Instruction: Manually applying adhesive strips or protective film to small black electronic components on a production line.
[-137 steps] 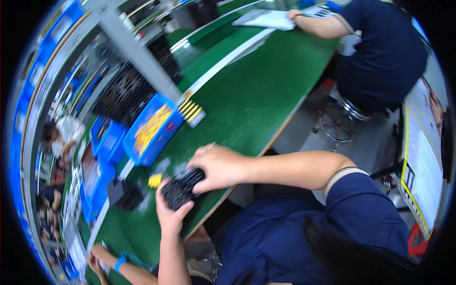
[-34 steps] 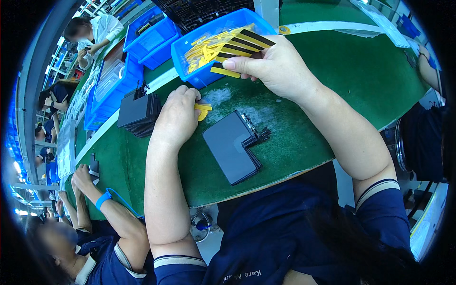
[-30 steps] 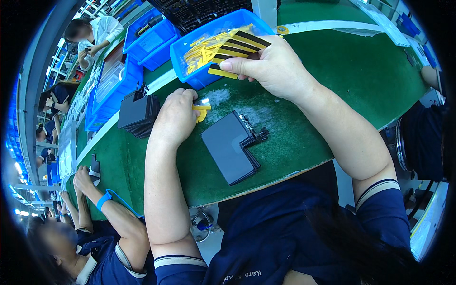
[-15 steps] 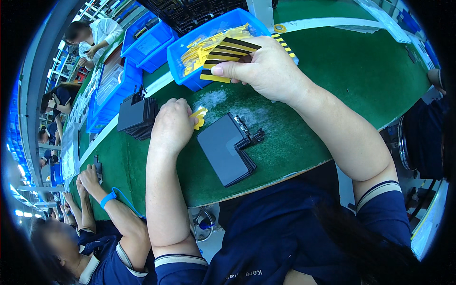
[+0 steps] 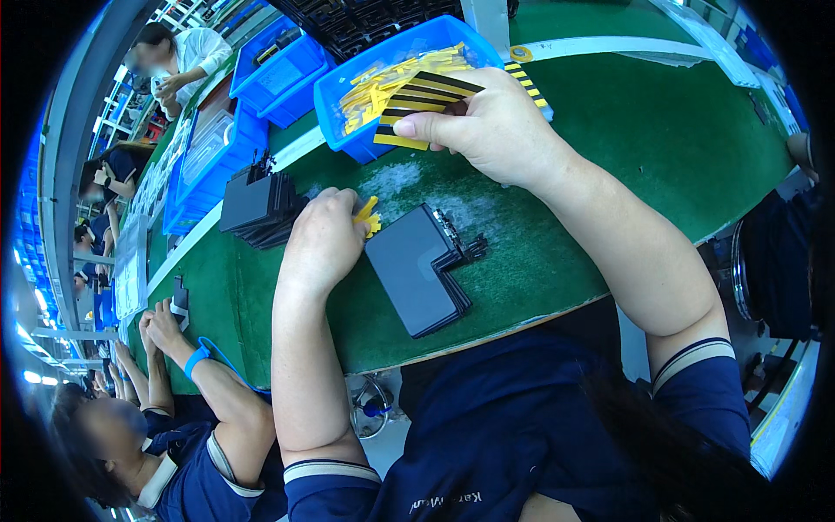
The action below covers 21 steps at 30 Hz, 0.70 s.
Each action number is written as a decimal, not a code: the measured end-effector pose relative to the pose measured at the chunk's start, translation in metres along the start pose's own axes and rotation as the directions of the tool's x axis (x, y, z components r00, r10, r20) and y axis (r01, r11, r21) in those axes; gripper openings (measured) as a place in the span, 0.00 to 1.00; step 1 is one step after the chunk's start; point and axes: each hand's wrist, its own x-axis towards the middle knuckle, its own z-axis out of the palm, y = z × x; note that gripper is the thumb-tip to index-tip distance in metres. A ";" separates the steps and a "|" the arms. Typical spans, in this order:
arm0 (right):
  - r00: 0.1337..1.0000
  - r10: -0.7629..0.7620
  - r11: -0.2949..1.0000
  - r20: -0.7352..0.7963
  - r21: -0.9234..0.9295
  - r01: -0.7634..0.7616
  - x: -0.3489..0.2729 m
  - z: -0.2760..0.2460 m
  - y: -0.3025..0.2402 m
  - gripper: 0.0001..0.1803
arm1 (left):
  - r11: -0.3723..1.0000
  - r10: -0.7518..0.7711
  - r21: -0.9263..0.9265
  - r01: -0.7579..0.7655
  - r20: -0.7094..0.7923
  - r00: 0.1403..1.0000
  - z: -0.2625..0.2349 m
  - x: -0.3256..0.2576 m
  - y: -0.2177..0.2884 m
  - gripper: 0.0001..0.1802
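Note:
My right hand (image 5: 496,126) is raised at the near edge of the blue bin (image 5: 328,117), pinching a fan of black-and-yellow striped strips (image 5: 424,97) between thumb and fingers. Lower and to the left, my left hand (image 5: 326,237) is closed on small yellow strips (image 5: 370,217), which stick out past its fingertips. Just right of that hand lies a stack of dark, flat L-shaped packs (image 5: 409,274) with small connectors along the notched side. A second stack of dark packs (image 5: 252,204) stands beyond my left hand, partly touching its outline. The left fingertips are mostly hidden.
Many yellow strips (image 5: 383,83) fill the blue bin. More blue bins (image 5: 209,165) line the left side. A co-worker's hands (image 5: 165,331) handle a dark piece at the lower left. A tape roll (image 5: 521,53) lies at the back of the green mat (image 5: 626,139).
The whole view has shifted slightly. My left hand has edged a little right, toward the near stack of packs. Both hands keep their holds.

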 end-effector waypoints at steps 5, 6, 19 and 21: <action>1.000 -0.022 1.000 -0.004 0.002 0.022 0.000 0.000 0.005 0.16 | 0.998 0.048 0.033 -0.044 -0.101 0.994 0.005 -0.006 0.007 0.10; 1.000 0.006 1.000 0.014 0.012 -0.007 0.000 0.000 0.002 0.17 | 0.999 0.034 0.038 -0.030 -0.108 0.994 0.005 -0.008 0.010 0.09; 0.936 -0.110 0.967 -0.335 0.180 0.178 0.005 -0.006 0.005 0.13 | 0.936 -0.084 -0.259 -0.238 -0.822 0.563 -0.055 0.047 0.042 0.04; 0.928 -0.072 0.960 -0.366 0.228 0.165 0.003 -0.009 -0.004 0.12 | 0.943 0.077 -0.104 -0.315 -0.854 0.514 -0.052 0.072 0.030 0.06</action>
